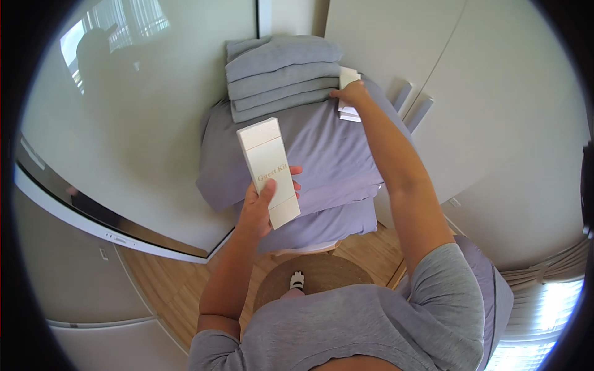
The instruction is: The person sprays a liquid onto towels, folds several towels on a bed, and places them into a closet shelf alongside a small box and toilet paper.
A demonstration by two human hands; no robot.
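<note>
My left hand (260,204) holds a slim white cardboard box (267,160) with gold lettering, tilted upright, thumb across its front. Farther forward and to the right, my right hand (351,94) touches a small stack of similar white boxes (349,116) beside a pile of folded grey towels (284,76). Both the towels and the white boxes rest on purple-grey bedding (320,139), which is stacked in layers. My right fingers partly cover the boxes, and whether they grip one cannot be told.
Left of the bedding stands a large glossy panel (153,139). Cabinet doors with two handles (420,113) rise at the right. A round woven rug (325,273) lies on the wooden floor below. A curtain (533,273) hangs at the lower right.
</note>
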